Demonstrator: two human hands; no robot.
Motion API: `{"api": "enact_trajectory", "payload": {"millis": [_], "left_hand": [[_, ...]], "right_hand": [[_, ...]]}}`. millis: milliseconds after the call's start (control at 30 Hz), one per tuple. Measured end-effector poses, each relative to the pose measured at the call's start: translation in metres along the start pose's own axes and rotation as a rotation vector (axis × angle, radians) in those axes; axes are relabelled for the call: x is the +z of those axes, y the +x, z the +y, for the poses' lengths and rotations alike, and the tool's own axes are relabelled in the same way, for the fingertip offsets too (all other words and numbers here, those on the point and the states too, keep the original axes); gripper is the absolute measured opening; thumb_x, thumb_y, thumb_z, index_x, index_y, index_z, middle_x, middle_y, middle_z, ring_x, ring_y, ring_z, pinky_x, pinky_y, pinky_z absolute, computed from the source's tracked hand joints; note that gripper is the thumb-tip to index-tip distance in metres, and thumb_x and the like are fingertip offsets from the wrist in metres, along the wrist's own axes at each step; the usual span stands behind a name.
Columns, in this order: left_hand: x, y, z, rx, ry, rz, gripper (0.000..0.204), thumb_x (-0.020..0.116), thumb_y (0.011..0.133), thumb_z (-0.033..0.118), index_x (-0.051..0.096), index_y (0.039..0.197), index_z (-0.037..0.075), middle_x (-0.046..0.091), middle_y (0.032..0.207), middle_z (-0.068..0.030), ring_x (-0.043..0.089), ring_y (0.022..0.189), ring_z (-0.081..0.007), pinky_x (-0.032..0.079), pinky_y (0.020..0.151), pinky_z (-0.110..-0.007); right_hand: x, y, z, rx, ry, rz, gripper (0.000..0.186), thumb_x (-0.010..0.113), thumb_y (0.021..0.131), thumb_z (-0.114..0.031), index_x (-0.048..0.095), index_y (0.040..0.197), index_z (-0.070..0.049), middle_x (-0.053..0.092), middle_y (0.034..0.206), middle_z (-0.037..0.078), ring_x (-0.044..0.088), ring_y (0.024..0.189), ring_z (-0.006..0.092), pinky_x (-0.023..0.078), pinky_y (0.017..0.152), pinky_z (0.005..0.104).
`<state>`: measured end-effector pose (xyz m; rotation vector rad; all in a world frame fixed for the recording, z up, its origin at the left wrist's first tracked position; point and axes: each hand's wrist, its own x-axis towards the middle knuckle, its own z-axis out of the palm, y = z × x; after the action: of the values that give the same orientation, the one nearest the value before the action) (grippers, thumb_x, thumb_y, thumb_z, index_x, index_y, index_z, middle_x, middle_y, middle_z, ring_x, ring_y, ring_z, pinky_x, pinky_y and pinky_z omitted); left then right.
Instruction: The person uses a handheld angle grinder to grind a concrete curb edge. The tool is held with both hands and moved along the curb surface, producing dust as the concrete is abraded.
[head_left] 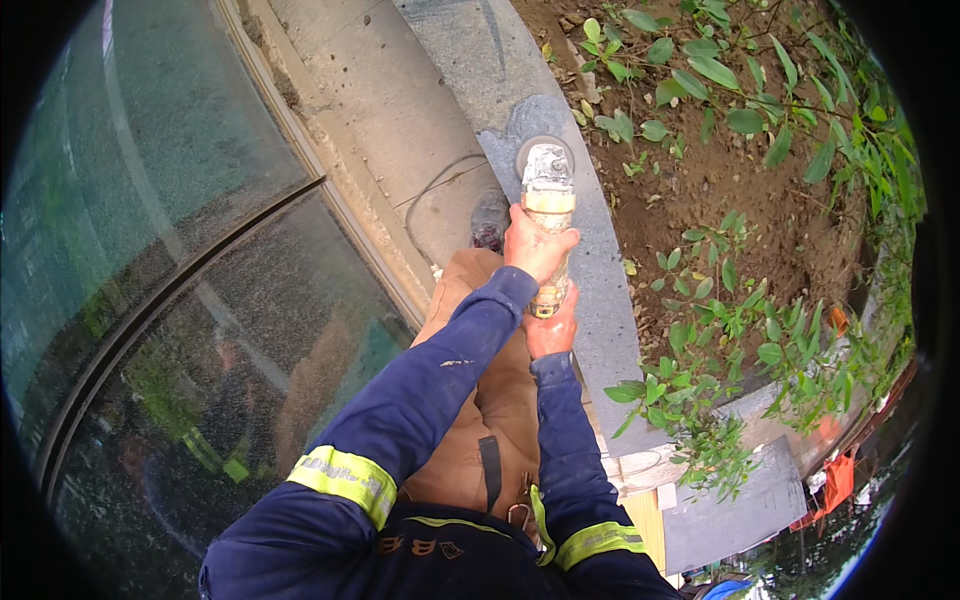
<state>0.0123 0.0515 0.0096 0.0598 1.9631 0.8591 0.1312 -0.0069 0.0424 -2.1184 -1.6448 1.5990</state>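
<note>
Both my hands are closed on a dusty, pale-splattered angle grinder. My left hand wraps round its body just behind the head. Farther back, nearer to me, my right hand grips the rear end. The grinder's round disc lies against or just over the grey stone top of a curved planter edge; I cannot tell whether it touches. A darker, bluish-grey patch marks the stone beside the disc. Whether the disc is spinning does not show.
Glass panels in a metal frame stand close on my left. A thin cable lies on the paving near my shoe. Right of the stone edge, leafy plants grow from brown soil. A grey slab lies at lower right.
</note>
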Motion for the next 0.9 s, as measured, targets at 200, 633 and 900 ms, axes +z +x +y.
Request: {"api": "enact_trajectory", "payload": {"millis": [200, 633, 900], "left_hand": [[-0.002, 0.01, 0.013, 0.003, 0.002, 0.013, 0.074, 0.083, 0.065, 0.028, 0.043, 0.118, -0.005, 0.066, 0.109, -0.023, 0.066, 0.103, -0.0334, 0.051, 0.092, -0.04], [0.0, -0.003, 0.001, -0.01, -0.02, -0.003, 0.072, 0.083, 0.065, 0.027, 0.044, 0.116, -0.005, 0.066, 0.11, -0.0227, 0.066, 0.104, -0.0332, 0.051, 0.094, -0.04], [0.003, 0.002, 0.004, 0.016, 0.013, 0.006, 0.073, 0.084, 0.065, 0.028, 0.044, 0.116, -0.006, 0.066, 0.109, -0.0245, 0.067, 0.101, -0.0348, 0.051, 0.091, -0.042]], "right_hand": [[0.005, 0.011, 0.0, 0.015, -0.014, -0.002, 0.083, 0.078, 0.07, -0.012, 0.035, 0.141, -0.01, 0.068, 0.105, 0.023, 0.067, 0.1, 0.0409, 0.053, 0.084, 0.0451], [-0.003, -0.002, 0.002, 0.028, -0.027, -0.01, 0.08, 0.073, 0.071, -0.008, 0.035, 0.141, -0.01, 0.068, 0.104, 0.024, 0.066, 0.1, 0.0439, 0.053, 0.084, 0.0468], [-0.008, 0.001, -0.007, 0.024, 0.012, -0.032, 0.083, 0.079, 0.071, -0.015, 0.035, 0.141, -0.009, 0.068, 0.106, 0.023, 0.066, 0.102, 0.0424, 0.052, 0.085, 0.046]]}}
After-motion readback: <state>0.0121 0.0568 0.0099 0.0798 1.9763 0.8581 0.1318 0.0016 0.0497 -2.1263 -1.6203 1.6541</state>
